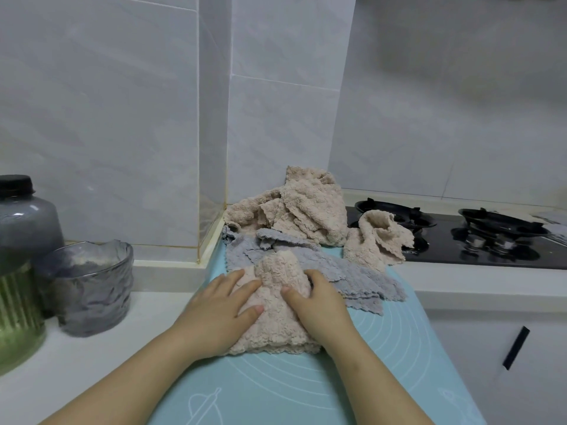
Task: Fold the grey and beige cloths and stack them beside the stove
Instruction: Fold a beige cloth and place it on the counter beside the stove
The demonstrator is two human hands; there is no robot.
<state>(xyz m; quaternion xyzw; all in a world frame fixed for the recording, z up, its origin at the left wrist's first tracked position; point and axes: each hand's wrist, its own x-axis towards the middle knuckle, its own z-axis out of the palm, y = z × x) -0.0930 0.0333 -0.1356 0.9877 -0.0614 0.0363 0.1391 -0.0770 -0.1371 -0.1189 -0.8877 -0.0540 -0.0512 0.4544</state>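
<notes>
Where a blue mat (276, 394) lies beside the stove (445, 248), left fingers (234, 278) press flat, right fingers (316, 276) grip a beige cloth (276, 314)

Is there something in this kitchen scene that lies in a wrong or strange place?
Yes. One crumpled beige cloth lies partly on the black gas stove, right beside the burner nearer the cloth pile. Cloth does not belong on a hob; the folding happens on the blue mat.
</notes>
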